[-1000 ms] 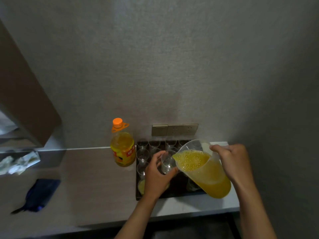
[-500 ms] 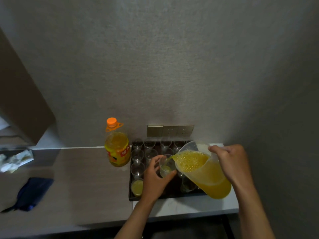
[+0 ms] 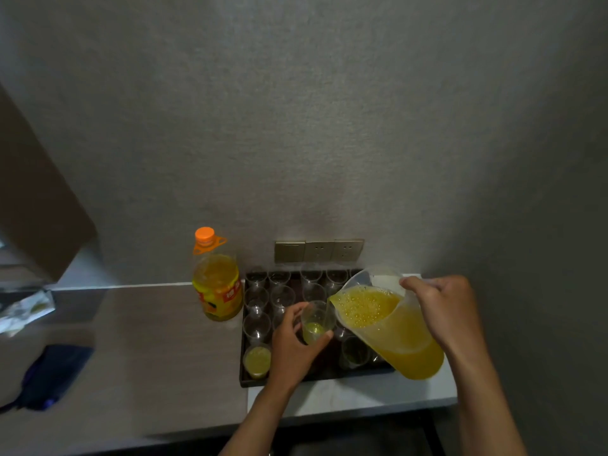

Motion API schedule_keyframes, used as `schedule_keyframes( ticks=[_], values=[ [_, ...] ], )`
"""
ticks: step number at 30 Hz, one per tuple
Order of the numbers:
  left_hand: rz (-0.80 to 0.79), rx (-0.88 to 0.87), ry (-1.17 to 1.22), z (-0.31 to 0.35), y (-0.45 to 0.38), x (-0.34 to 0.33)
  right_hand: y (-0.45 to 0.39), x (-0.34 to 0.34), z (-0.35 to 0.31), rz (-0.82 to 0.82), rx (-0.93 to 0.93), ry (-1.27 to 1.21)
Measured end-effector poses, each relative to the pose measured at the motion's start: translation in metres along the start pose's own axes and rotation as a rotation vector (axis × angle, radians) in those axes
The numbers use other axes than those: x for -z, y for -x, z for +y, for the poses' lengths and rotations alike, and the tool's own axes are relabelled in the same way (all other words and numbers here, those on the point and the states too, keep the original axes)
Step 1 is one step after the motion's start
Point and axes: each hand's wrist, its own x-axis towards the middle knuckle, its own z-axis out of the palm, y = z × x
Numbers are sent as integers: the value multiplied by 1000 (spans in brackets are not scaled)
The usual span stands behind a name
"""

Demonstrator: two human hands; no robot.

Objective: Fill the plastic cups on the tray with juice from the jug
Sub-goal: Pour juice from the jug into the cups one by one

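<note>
Head view. Lower centre: the left hand (image 3: 291,348) grips a clear round plastic cup (image 3: 316,321), slightly filled, above the dark rectangular tray (image 3: 316,378). The right hand (image 3: 444,312) holds a tilted translucent jug (image 3: 388,324) of frothy orange juice, spout at the cup's rim. A labelled bottle (image 3: 215,284) stands just left on the matte worktop (image 3: 148,340).

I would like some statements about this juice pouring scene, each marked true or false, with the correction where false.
1. The right hand tilts the jug toward a cup. True.
2. The left hand rests flat on the counter. False: it holds the cup at the jug's spout.
3. The held cup is full to the rim. False: juice covers only its bottom.
4. The orange-capped bottle stands left of the tray. True.
5. A filled cup sits at the tray's near left corner. True.
</note>
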Motion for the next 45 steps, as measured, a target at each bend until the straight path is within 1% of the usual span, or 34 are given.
schedule_keyframes(
  ticks=[8, 14, 22, 32, 45],
  values=[
    [-14, 13, 10, -4, -4, -1, -4, -2, 2, -7, -16, 9],
    [-15, 7, 9, -4, -3, -1, -3, -3, 0, 6, 31, 28],
    [-14, 15, 28, -3, -3, 2, -4, -7, 1, 2, 38, 51],
    [13, -8, 28, -3, 0, 4, 2, -6, -3, -15, 28, 55],
    [-8, -9, 29, 0, 7, 8, 13, -3, -6, -9, 16, 52]
  ],
)
